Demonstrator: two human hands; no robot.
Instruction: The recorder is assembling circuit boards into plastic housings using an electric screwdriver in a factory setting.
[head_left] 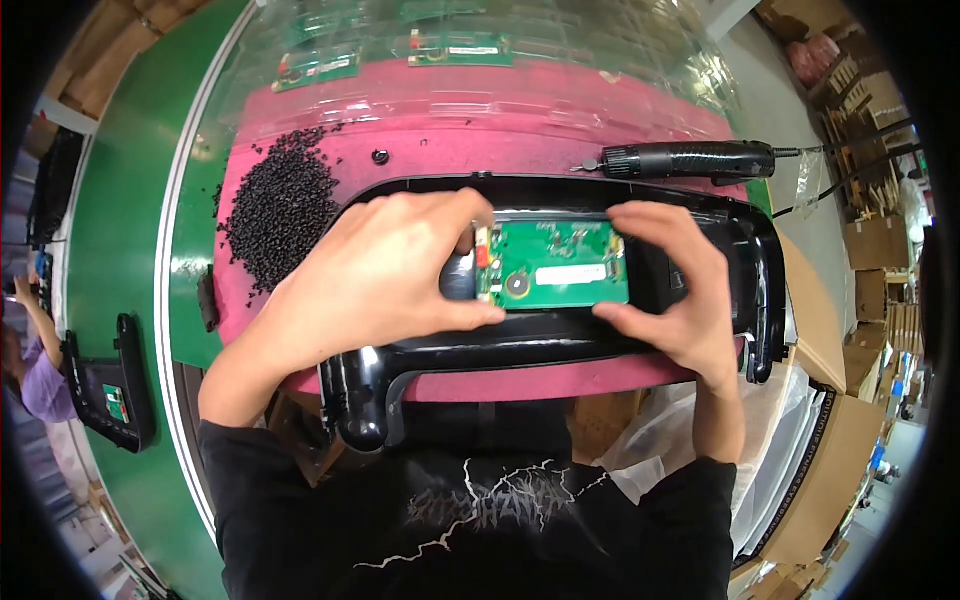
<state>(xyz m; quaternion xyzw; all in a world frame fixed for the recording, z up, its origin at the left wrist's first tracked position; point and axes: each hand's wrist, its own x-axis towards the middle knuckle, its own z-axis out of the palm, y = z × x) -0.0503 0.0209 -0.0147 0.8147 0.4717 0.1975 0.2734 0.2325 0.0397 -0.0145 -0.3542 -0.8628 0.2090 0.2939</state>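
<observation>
At the centre of the frame, a green board (570,245) lies component side up between two hands, over the middle of a glossy black shell (480,352); whether board and shell touch cannot be told. The left hand (385,265), part-closed, grips the board's left end, thumb at the lower corner and fingers curled at the upper. The right hand (690,285), arched in a wider C, grips the right end likewise, thumb below and forefinger above. Beneath the shell, a pink mat (480,386). Upper left of centre: a heap of small black screws (280,215) on the mat, with a round black part (380,157) just beside it. Upper right: a black driver (700,160), lying near the shell's far edge. Top: two similar boards (460,49) among clear trays (640,40). Far left: a second shell (139,400), near a co-worker's purple sleeve (48,385).
</observation>
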